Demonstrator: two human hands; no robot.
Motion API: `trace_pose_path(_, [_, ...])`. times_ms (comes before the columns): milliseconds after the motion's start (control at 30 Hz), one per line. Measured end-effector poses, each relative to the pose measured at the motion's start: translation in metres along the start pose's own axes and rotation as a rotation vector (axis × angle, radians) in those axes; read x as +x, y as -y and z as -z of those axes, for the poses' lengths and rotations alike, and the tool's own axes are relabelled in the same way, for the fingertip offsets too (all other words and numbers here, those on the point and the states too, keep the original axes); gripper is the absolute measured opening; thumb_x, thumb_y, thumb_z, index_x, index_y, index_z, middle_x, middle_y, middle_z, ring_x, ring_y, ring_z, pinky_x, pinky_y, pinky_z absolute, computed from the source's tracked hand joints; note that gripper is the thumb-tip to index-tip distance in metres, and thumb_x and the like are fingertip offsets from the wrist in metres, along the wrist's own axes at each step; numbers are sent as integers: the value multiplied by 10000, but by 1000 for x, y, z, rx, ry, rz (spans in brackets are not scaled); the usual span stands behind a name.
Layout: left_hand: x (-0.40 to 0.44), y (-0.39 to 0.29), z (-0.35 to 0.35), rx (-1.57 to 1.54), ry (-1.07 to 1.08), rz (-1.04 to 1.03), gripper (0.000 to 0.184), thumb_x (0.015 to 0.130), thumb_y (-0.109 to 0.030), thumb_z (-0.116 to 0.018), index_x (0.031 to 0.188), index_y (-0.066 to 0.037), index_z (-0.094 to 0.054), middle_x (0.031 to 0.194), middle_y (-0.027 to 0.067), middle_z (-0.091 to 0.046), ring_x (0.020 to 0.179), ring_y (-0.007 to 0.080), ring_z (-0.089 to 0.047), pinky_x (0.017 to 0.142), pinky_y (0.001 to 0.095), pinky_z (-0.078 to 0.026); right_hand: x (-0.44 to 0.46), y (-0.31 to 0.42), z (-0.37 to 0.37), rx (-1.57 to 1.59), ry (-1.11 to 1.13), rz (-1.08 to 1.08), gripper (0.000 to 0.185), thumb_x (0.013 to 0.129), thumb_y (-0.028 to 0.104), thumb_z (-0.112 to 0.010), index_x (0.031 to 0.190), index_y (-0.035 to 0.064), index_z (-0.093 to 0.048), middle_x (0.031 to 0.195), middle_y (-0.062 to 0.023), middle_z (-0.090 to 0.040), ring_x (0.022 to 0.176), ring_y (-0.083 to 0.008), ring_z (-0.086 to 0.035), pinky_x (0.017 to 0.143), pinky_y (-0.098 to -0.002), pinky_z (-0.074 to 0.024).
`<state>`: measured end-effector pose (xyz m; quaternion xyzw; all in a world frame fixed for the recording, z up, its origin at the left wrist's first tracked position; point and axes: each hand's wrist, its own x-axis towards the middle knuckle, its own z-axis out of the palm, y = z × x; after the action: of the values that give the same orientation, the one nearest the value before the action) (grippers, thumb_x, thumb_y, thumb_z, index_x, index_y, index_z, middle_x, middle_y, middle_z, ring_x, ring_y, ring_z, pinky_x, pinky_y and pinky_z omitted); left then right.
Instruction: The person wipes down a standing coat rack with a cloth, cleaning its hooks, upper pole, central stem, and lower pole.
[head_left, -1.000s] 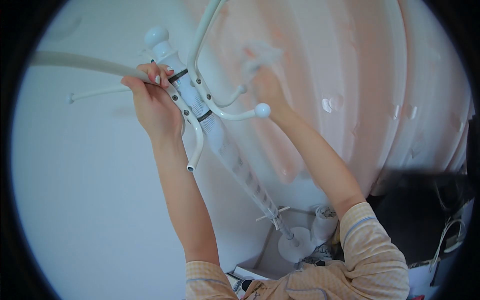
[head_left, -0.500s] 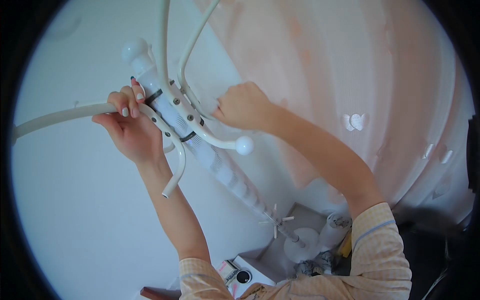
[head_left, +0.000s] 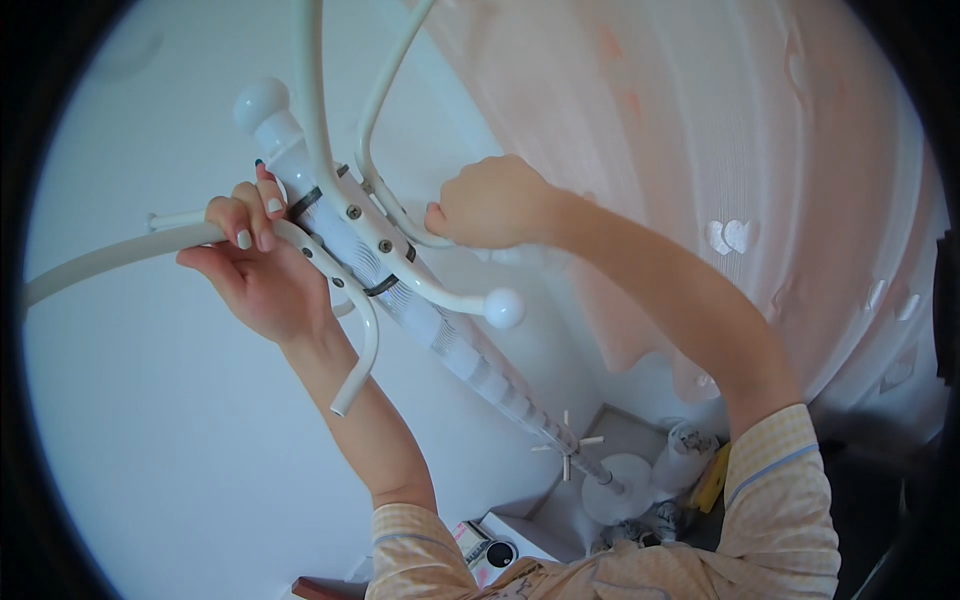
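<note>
The left hand [head_left: 265, 275] grasps a coat rack [head_left: 445, 345] hook [head_left: 120, 254] at nine o'clock; the right hand [head_left: 495, 205] clenches at twelve. Anything inside is hidden.

The coat rack [head_left: 440, 334] is white, the curtain [head_left: 720, 150] pale pink, the sleeves [head_left: 775, 480] yellow-checked.

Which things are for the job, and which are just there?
For the job:
white coat stand with curved metal hooks;
left hand, gripping one hook;
right hand, curled near the stand.

Just there:
sheer pink curtain with shiny hearts;
white cylinder near the stand's round base;
yellow object, too hidden to name.
</note>
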<state>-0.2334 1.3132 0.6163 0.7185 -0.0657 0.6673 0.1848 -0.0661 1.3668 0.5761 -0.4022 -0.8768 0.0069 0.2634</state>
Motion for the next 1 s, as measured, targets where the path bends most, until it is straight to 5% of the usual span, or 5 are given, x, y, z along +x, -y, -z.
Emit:
trace_pose_path(133, [1,2,-3,15,-36,-7,470,873,-505,-249,642,-108,-349,581,-4,-314,653,160,-358,938,330,-220,-2,-3,-44,-33,-424,-49,296,742,165,-453,470,64,-508,489,-86,-504,519,-231,-484,496,-370,-342])
trace_pose_path(200, [1,1,-5,20,-35,-9,468,873,-505,-251,644,-108,-344,583,-1,-311,652,156,-364,937,333,-221,1,-4,-59,-55,-999,154,297,697,138,-497,410,74,-454,412,-54,-425,429,-215,-402,463,-349,-300])
trace_pose_path(300, [1,4,-7,13,-33,-20,463,877,-499,-241,653,-107,-342,593,2,-317,654,155,-372,948,338,-195,12,1,-70,10,-1291,299,276,670,99,-519,409,92,-430,383,-68,-363,392,-227,-318,459,-331,-275])
trace_pose_path(900, [3,0,-11,21,-33,24,445,892,-463,-220,669,-97,-338,613,5,-313,660,155,-376,972,346,-162,17,31,-25,489,-656,-72,500,887,296,-303,533,15,-518,460,-145,-468,452,-322,-460,453,-413,-366])
trace_pose_path(1000, [3,0,-10,18,-33,25,442,893,-456,-233,661,-94,-335,610,3,-297,660,154,-362,980,344,-167,20,34,-26,391,-851,82,463,873,302,-335,561,25,-534,476,-147,-484,455,-323,-473,452,-412,-377])
